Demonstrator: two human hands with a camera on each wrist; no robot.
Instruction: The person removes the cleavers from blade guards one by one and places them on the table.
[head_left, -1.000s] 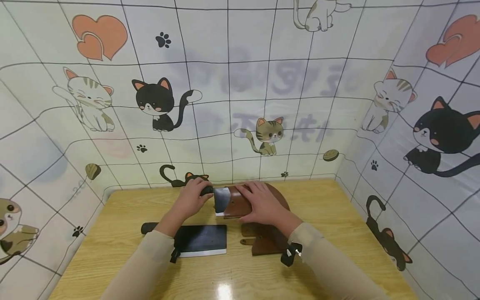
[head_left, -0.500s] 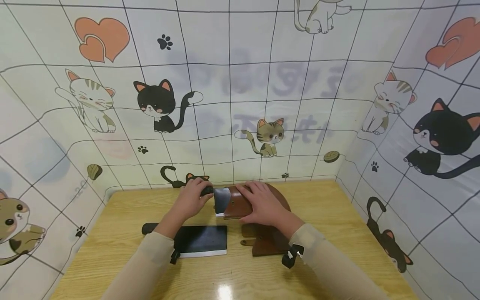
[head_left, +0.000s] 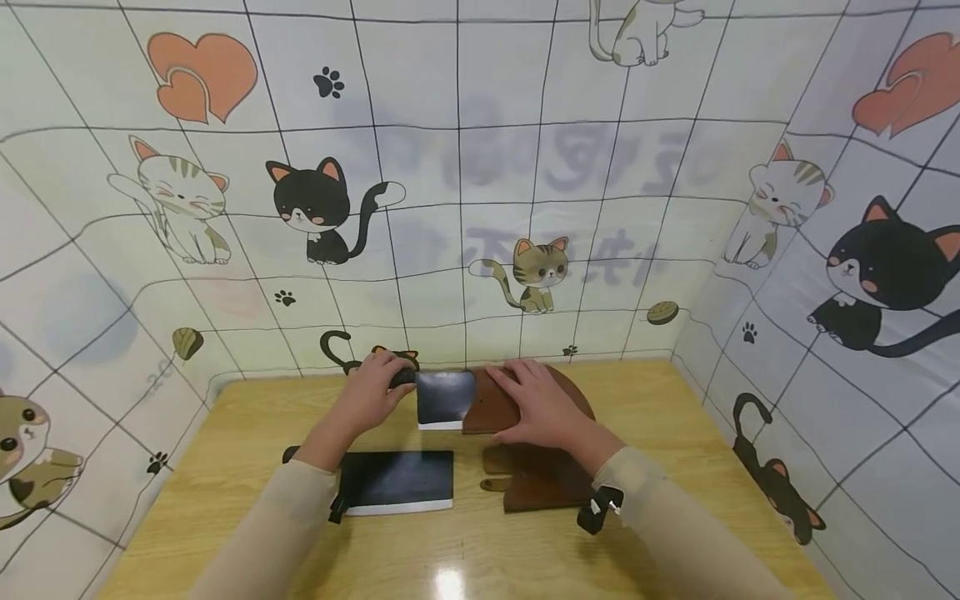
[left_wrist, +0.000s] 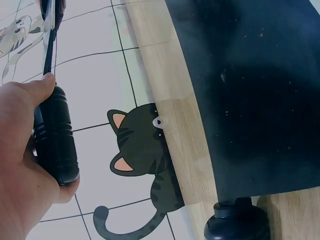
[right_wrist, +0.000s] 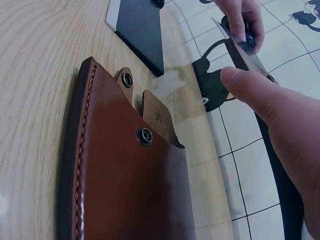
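Left hand curled round black handle of first cleaver, thumb toward blade. Right hand grips brown leather sheath, thumb along near side, fingers across face. Blade partly bare between hands, rest inside sheath, beside back edge of wooden table. Closer to front edge: second cleaver flat, handle toward left edge; to its right, second sheath, snap strap pointing left. Behind: cat-print backdrop.
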